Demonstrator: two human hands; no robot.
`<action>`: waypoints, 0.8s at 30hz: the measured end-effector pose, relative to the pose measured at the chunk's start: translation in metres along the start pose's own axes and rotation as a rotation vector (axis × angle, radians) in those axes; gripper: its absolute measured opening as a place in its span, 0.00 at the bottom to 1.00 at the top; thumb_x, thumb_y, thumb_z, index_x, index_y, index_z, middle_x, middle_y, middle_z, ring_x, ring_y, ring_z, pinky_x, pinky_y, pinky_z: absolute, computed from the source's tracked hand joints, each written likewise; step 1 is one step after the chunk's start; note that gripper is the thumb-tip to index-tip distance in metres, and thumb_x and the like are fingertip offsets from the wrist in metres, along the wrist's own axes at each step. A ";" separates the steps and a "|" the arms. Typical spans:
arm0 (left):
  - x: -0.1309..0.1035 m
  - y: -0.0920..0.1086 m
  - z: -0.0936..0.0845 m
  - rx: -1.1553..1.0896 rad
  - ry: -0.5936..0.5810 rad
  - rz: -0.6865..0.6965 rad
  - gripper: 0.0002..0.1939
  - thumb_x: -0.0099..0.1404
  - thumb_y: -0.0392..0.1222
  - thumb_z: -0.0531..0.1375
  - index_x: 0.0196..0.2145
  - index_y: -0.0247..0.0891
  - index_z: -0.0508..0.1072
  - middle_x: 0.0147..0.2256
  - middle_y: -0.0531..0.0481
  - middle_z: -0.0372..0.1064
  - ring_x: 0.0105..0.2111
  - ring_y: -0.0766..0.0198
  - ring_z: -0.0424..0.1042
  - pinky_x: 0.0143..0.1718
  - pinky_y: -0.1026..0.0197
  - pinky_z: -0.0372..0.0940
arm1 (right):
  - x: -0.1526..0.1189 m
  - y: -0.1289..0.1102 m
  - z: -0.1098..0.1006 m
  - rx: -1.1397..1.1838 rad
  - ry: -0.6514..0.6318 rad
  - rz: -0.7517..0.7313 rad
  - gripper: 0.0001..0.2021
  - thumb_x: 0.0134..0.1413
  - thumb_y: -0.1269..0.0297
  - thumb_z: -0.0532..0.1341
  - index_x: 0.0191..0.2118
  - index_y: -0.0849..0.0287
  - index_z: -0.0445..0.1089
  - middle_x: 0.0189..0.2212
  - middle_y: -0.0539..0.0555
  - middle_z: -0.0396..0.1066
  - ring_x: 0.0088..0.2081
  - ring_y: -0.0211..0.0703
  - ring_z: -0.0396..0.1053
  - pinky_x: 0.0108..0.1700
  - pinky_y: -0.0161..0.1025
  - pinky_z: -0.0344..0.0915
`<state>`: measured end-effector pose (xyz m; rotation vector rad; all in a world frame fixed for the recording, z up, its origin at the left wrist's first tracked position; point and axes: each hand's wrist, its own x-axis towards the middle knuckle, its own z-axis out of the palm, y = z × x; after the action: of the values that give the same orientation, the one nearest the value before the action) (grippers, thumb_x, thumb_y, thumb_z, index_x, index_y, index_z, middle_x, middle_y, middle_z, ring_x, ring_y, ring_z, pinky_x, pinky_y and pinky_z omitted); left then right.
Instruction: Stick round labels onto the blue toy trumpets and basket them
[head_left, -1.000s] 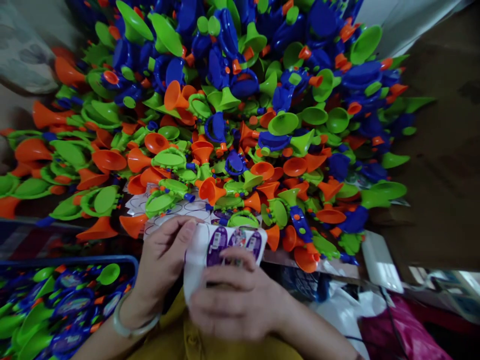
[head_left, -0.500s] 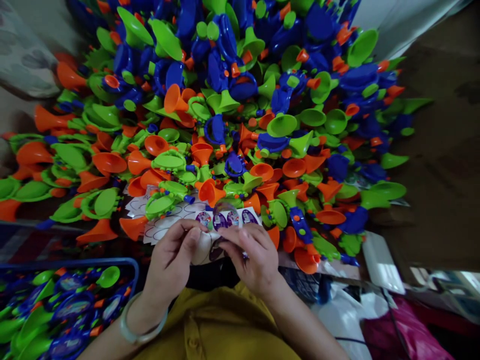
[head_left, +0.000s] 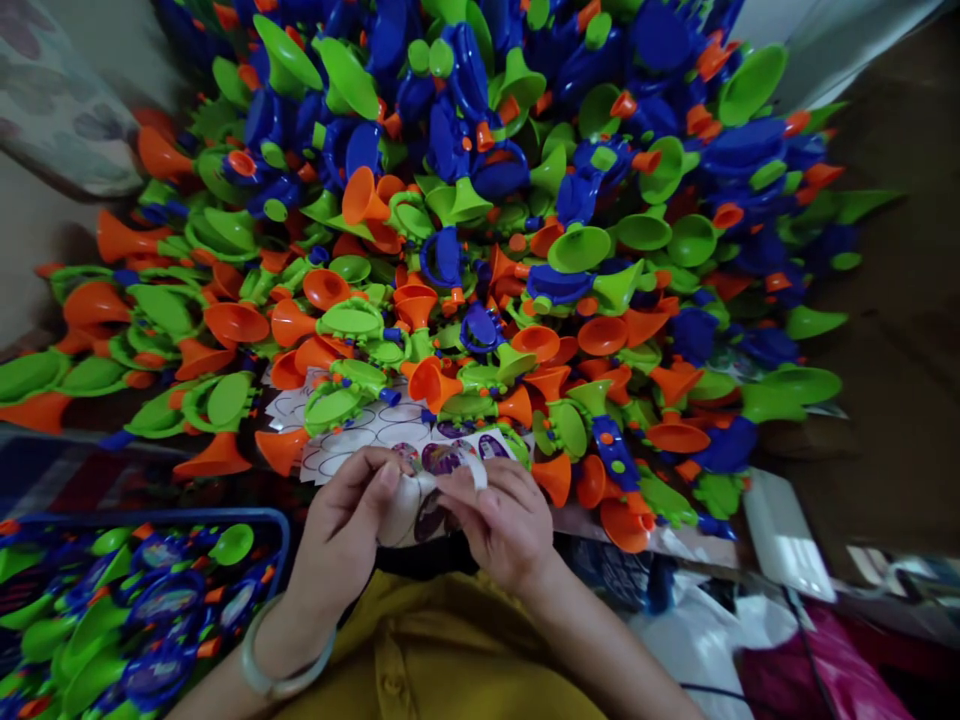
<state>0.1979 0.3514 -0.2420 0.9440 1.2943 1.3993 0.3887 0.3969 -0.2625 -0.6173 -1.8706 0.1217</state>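
My left hand (head_left: pixel 349 520) is closed, its thumb and forefinger pinching the edge of a sticker sheet (head_left: pixel 397 512) in front of my body. Facing it, my right hand (head_left: pixel 506 520) is also closed, with its fingertips on the same sheet. A thin white curled strip (head_left: pixel 477 470) stands up from the right fingers, apparently sticker backing or waste. Purple oval stickers (head_left: pixel 493 446) show on a white sheet just beyond the hands. Sheets with empty oval outlines (head_left: pixel 337 450) lie beyond my left hand, partly under toy trumpets (head_left: pixel 334 407).
A large heap of toy trumpets (head_left: pixel 480 330) in green, orange and blue covers the table ahead. At lower left stands a blue bin (head_left: pixel 281 530) holding more trumpets with labels. A white box-shaped device (head_left: pixel 787 535) sits at the right edge, near plastic bags (head_left: pixel 690 620).
The view has shifted slightly, moving the heap to the right in the picture. A white strip now curls up at my right fingers, where a dark see-through oval showed before.
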 end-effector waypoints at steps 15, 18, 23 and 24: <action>0.101 -0.018 -0.087 1.075 -0.501 0.194 0.17 0.72 0.45 0.61 0.55 0.44 0.83 0.43 0.43 0.85 0.42 0.49 0.85 0.46 0.51 0.78 | 0.001 -0.013 -0.046 0.169 0.076 0.174 0.24 0.72 0.71 0.65 0.67 0.42 0.69 0.36 0.47 0.82 0.35 0.44 0.80 0.43 0.45 0.81; 0.090 -0.035 -0.068 1.187 -0.395 0.286 0.20 0.73 0.34 0.57 0.55 0.42 0.85 0.55 0.34 0.82 0.56 0.40 0.81 0.58 0.40 0.75 | -0.006 0.025 -0.061 -0.302 0.232 0.124 0.49 0.64 0.74 0.71 0.81 0.42 0.47 0.51 0.57 0.81 0.47 0.54 0.82 0.54 0.60 0.82; 0.054 -0.073 -0.046 1.245 -0.355 0.415 0.19 0.77 0.41 0.57 0.58 0.38 0.84 0.61 0.30 0.80 0.65 0.36 0.77 0.69 0.34 0.70 | -0.036 0.071 -0.104 -0.765 0.049 0.307 0.57 0.68 0.61 0.71 0.84 0.54 0.28 0.71 0.79 0.62 0.66 0.73 0.73 0.59 0.75 0.78; 0.055 -0.079 -0.046 1.259 -0.354 0.441 0.21 0.78 0.46 0.59 0.61 0.37 0.83 0.64 0.30 0.78 0.68 0.35 0.75 0.71 0.34 0.68 | -0.042 0.076 -0.110 -0.795 0.000 0.353 0.57 0.68 0.58 0.71 0.84 0.56 0.27 0.73 0.81 0.59 0.67 0.75 0.71 0.60 0.77 0.76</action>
<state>0.1523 0.3908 -0.3303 2.2897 1.7133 0.4969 0.5254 0.4196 -0.2838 -1.4846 -1.7593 -0.4159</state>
